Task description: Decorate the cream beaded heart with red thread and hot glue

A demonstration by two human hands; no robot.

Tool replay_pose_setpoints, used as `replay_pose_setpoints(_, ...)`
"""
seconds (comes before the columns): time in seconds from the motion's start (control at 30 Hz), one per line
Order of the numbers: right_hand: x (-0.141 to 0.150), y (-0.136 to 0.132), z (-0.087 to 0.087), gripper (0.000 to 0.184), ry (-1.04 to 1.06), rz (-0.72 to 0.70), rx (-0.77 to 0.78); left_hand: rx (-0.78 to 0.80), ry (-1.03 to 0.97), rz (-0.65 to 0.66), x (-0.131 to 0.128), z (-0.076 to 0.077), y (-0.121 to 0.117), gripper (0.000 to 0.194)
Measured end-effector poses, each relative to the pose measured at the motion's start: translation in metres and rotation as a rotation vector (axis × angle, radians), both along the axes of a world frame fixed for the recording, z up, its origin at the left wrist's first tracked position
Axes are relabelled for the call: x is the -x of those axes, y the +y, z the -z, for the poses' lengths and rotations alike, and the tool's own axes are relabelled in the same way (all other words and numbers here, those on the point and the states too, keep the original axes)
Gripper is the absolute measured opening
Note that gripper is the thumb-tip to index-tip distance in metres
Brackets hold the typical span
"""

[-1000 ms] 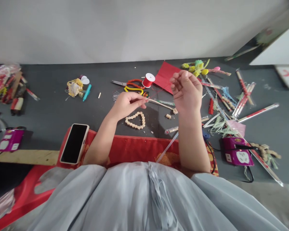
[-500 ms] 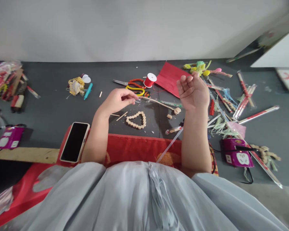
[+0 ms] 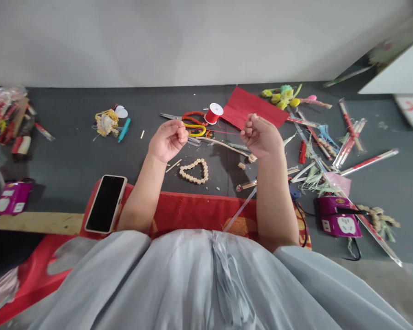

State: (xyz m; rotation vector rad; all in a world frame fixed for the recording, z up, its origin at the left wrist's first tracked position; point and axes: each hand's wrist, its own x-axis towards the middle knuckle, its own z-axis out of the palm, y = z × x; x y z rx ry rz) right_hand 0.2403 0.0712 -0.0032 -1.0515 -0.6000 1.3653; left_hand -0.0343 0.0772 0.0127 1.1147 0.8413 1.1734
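My left hand (image 3: pixel 168 141) is raised over the table with its fingers curled into a pinch; whatever lies between the fingertips is too small to make out. Opposite it, my right hand (image 3: pixel 261 136) is closed too, fingertips pressed together. A thin red thread (image 3: pixel 227 133) runs up to the right hand's fingertips. Beyond the left hand lie scissors (image 3: pixel 197 132) with yellow and orange handles, beside a spool of red thread (image 3: pixel 213 114). Below and between the hands rests a heart-shaped beaded loop (image 3: pixel 194 171). A thin pale stick (image 3: pixel 223 144) with a knobbed end lies between them.
A red sheet (image 3: pixel 248 105) lies behind the right hand. Wrapped sticks and tassels (image 3: pixel 316 174) crowd the right side, near a purple power socket (image 3: pixel 340 217). A phone (image 3: pixel 106 204) lies at front left. Further left are a teal marker (image 3: pixel 124 130) and yellow yarn (image 3: pixel 106 121).
Both hands have closed from loosely open fingers into pinches. My right hand has moved slightly left and lower, and the left hand has turned its palm side more into view.
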Motion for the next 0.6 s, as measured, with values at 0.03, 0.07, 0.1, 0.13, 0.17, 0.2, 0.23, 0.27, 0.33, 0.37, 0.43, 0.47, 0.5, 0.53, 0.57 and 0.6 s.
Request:
replay_pose_setpoints(0.03, 0.003, -0.003, -0.003, 0.018, -0.026, -0.034, 0.013, -0.006, 0.008, -0.035, -0.001, 0.001, 0.0, 0.033)
replay_pose_setpoints(0.07, 0.006, -0.006, -0.006, 0.018, -0.056, -0.077, 0.018, -0.002, 0.008, -0.064, -0.002, 0.0, 0.001, 0.029)
replay_pose_setpoints(0.1, 0.009, -0.008, -0.008, 0.019, -0.09, -0.129, 0.016, 0.011, -0.008, -0.092, -0.003, 0.0, 0.001, 0.025)
replay_pose_setpoints(0.13, 0.011, -0.011, -0.01, 0.022, -0.127, -0.19, 0.008, 0.029, -0.034, -0.117, -0.005, -0.001, 0.001, 0.02)
replay_pose_setpoints(0.17, 0.014, -0.013, -0.011, 0.025, -0.167, -0.252, -0.007, 0.05, -0.068, -0.136, -0.006, -0.002, 0.001, 0.015)
replay_pose_setpoints(0.2, 0.016, -0.015, -0.012, 0.027, -0.213, -0.306, -0.031, 0.075, -0.103, -0.148, -0.009, -0.003, 0.0, 0.014)
replay_pose_setpoints(0.23, 0.02, -0.016, -0.014, 0.027, -0.266, -0.342, -0.069, 0.1, -0.133, -0.15, -0.011, -0.004, -0.001, 0.015)
replay_pose_setpoints(0.27, 0.023, -0.018, -0.015, 0.026, -0.324, -0.353, -0.127, 0.124, -0.15, -0.141, -0.014, -0.005, -0.002, 0.017)
replay_pose_setpoints(0.33, 0.032, -0.022, -0.021, 0.018, -0.445, -0.312, -0.296, 0.162, -0.133, -0.097, -0.021, -0.006, -0.005, 0.017)
replay_pose_setpoints(0.37, 0.037, -0.024, -0.024, 0.014, -0.499, -0.275, -0.39, 0.17, -0.108, -0.069, -0.024, -0.007, -0.008, 0.018)
replay_pose_setpoints(0.43, 0.047, -0.03, -0.031, 0.006, -0.589, -0.208, -0.532, 0.16, -0.053, -0.015, -0.028, -0.008, -0.012, 0.027)
replay_pose_setpoints(0.47, 0.051, -0.033, -0.034, 0.003, -0.634, -0.181, -0.574, 0.148, -0.031, 0.006, -0.03, -0.009, -0.015, 0.032)
replay_pose_setpoints(0.5, 0.054, -0.035, -0.036, 0.003, -0.68, -0.154, -0.605, 0.136, -0.015, 0.023, -0.032, -0.011, -0.017, 0.036)
replay_pose_setpoints(0.53, 0.057, -0.036, -0.037, 0.004, -0.72, -0.127, -0.629, 0.124, -0.003, 0.034, -0.033, -0.013, -0.019, 0.039)
replay_pose_setpoints(0.57, 0.059, -0.038, -0.037, 0.006, -0.75, -0.1, -0.651, 0.113, 0.008, 0.038, -0.034, -0.015, -0.021, 0.041)
replay_pose_setpoints(0.6, 0.06, -0.038, -0.037, 0.008, -0.765, -0.077, -0.671, 0.1, 0.019, 0.038, -0.035, -0.017, -0.023, 0.042)
